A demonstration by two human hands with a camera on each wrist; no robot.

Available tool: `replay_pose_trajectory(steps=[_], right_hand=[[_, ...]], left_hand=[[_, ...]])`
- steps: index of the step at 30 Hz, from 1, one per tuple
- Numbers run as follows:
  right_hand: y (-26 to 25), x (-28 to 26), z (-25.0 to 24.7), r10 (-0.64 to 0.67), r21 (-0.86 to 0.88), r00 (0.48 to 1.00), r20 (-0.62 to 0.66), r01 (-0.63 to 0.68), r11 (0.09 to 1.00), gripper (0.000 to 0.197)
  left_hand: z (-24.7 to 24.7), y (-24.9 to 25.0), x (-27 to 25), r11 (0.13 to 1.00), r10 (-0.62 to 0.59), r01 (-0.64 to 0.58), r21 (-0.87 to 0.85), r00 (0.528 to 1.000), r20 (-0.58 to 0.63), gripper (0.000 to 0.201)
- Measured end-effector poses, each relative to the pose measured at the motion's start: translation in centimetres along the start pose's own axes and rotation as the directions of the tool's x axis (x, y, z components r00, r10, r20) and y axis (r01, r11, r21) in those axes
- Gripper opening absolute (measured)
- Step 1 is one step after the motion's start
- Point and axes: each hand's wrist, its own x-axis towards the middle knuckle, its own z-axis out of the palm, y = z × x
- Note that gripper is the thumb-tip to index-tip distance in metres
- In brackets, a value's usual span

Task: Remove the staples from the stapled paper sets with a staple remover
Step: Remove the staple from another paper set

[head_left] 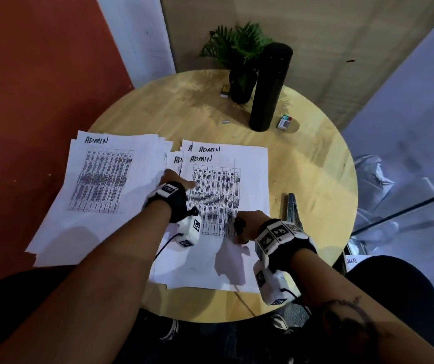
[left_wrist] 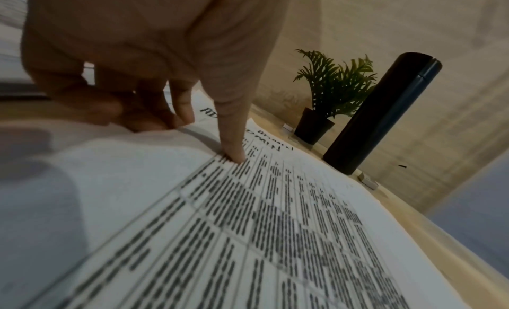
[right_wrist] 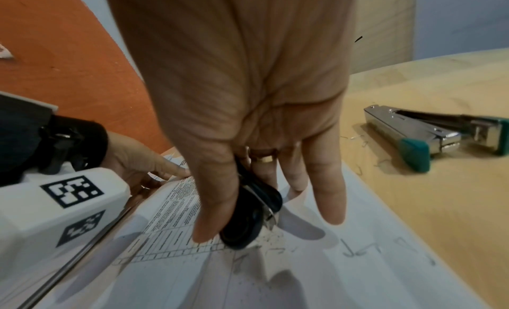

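Two piles of printed sheets headed "ADMIN" lie on the round wooden table [head_left: 315, 164]: a spread pile [head_left: 97, 179] at the left and a stapled set [head_left: 226, 195] in the middle. My left hand [head_left: 180, 179] rests at that set's left edge. Its thumb [left_wrist: 232, 148] presses straight down on the print, and the other fingers [left_wrist: 154, 117] bend beside the edge. My right hand [head_left: 243, 227] hovers over the sheet's lower part and grips a black staple remover [right_wrist: 248, 218] between thumb and fingers, metal claws pointing down. Bent loose staples [right_wrist: 349, 250] lie on the bottom margin.
A steel stapler with green grips [right_wrist: 429, 137] lies on the table right of the papers [head_left: 293, 206]. At the back stand a tall black cylinder [head_left: 268, 88] and a small potted plant [head_left: 239, 74], with small staple boxes [head_left: 284, 123] nearby. The table edge is close below.
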Motion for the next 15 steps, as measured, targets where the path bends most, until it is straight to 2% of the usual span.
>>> replay_pose_trajectory(steps=[3, 6, 8, 10, 12, 14, 15], right_hand=[[0.3, 0.1, -0.1, -0.014, 0.019, 1.0, -0.005, 0.014, 1.0, 0.041], [0.4, 0.2, -0.1, -0.028, 0.037, 1.0, 0.001, 0.028, 0.999, 0.045], [0.5, 0.3, -0.1, -0.02, 0.05, 1.0, 0.003, 0.02, 0.999, 0.045], [0.5, 0.2, 0.0, -0.018, 0.066, 1.0, 0.001, 0.018, 0.998, 0.04], [0.3, -0.2, 0.0, -0.028, 0.089, 1.0, -0.014, 0.029, 0.996, 0.029], [0.4, -0.7, -0.1, -0.035, 0.137, 0.999, -0.015, 0.036, 0.99, 0.025], [0.8, -0.8, -0.2, -0.035, 0.202, 0.999, -0.02, 0.038, 0.979, 0.022]], left_hand=[[-0.7, 0.4, 0.4, 1.0, 0.022, -0.023, 0.011, 0.997, 0.08, 0.063], [-1.7, 0.2, 1.9, 0.984, 0.109, -0.098, -0.147, 0.991, 0.075, 0.048], [-2.0, 0.0, 2.2, 0.955, 0.113, -0.079, -0.285, 0.988, 0.104, 0.04], [-1.9, -0.4, 1.5, 0.956, 0.096, -0.051, -0.289, 0.985, 0.142, 0.041], [-1.6, -0.8, 1.3, 0.961, 0.156, -0.136, -0.239, 0.985, 0.067, 0.035], [-1.6, -0.9, 0.3, 0.928, 0.232, -0.238, -0.289, 0.971, -0.054, 0.009], [-1.6, -1.0, -0.2, 0.9, 0.261, -0.284, -0.33, 0.959, -0.112, 0.018]])
